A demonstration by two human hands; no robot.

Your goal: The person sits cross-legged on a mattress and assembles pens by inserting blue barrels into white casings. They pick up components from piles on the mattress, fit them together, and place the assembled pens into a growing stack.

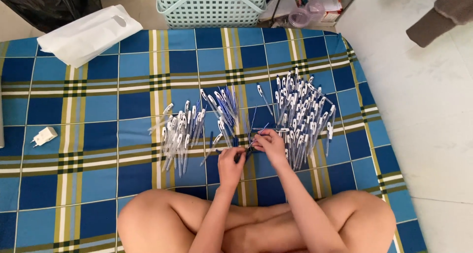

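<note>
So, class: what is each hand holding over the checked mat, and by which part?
Both the left hand and right hand pinch a dark blue pen between them, apparently at opposite ends; the exact grip is too small to tell.

1 head view, looking steeply down, near

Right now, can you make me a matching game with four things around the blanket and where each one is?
Things:
1. white plastic bag
2. white charger plug
3. green basket
4. biggest pen pile

Places:
A. beyond the blanket's far edge, in the middle
B. on the blanket's left side, lying alone
C. just right of the hands
D. at the far left corner of the blanket

Pairs: 1-D, 2-B, 3-A, 4-C
</note>
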